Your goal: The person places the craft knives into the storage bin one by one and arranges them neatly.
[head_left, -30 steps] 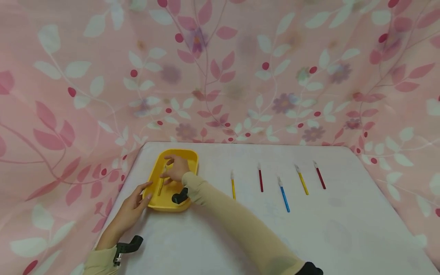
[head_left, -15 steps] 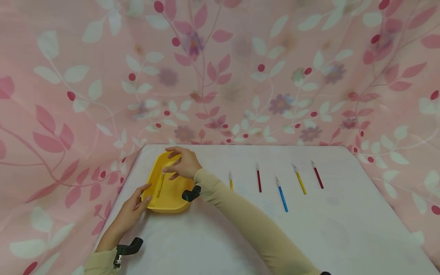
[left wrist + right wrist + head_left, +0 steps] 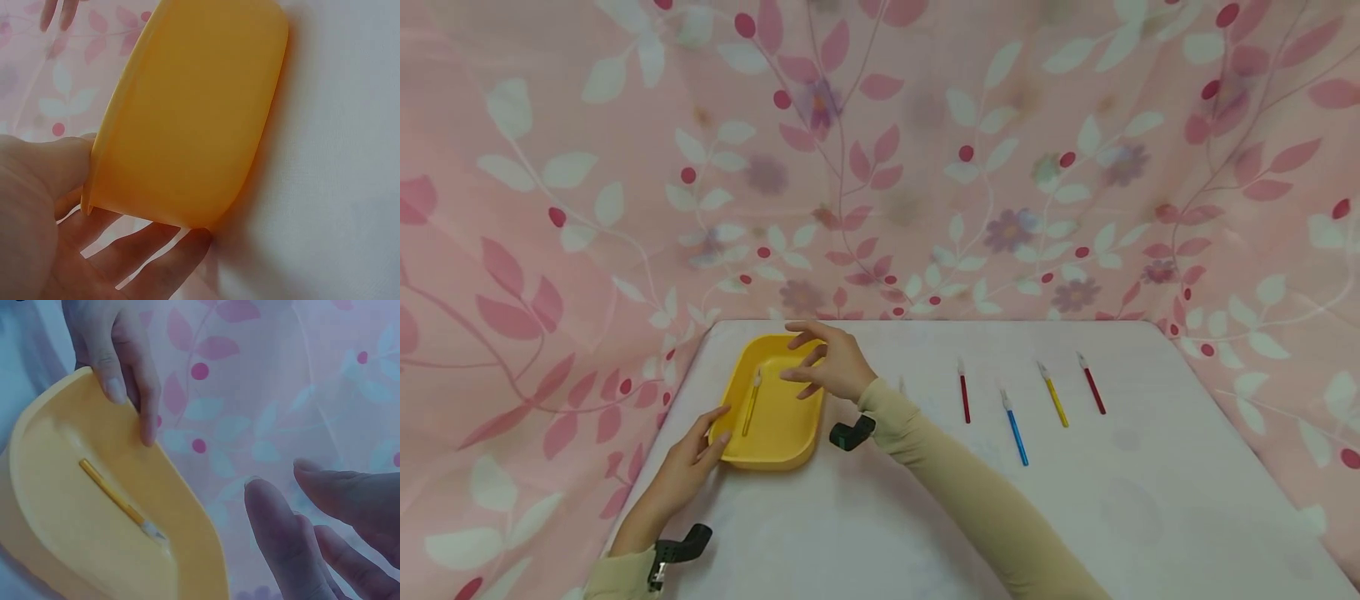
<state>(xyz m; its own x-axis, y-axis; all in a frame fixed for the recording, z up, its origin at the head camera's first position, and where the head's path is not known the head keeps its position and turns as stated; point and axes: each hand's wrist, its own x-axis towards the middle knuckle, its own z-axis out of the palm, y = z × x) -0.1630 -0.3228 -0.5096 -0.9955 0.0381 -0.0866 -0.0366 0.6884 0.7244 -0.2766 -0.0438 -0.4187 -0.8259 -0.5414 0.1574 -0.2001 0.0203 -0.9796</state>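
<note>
A yellow pen-style craft knife (image 3: 752, 403) with a pale pointed tip lies in the yellow plastic tray (image 3: 790, 457), along its left side. My left hand (image 3: 683, 467) grips the tray's near left corner, thumb over the rim and fingers against the outside, as the left wrist view shows on the tray wall (image 3: 187, 112). My right hand (image 3: 835, 362) hovers over the tray's right edge, fingers loosely spread and holding nothing. In the right wrist view its fingers (image 3: 275, 519) are apart from the tray, with the knife (image 3: 119, 497) inside it.
On the white table, right of the tray, lie a red knife (image 3: 964, 392), a blue knife (image 3: 1016, 429), a yellow knife (image 3: 1054, 396) and another red knife (image 3: 1092, 385). A further pale tip (image 3: 902, 385) shows behind my right sleeve. Floral cloth (image 3: 880, 167) hangs behind.
My right hand has let go of the yellow craft knife in the tray and moved up and right. The left hand keeps its grip on the tray.
</note>
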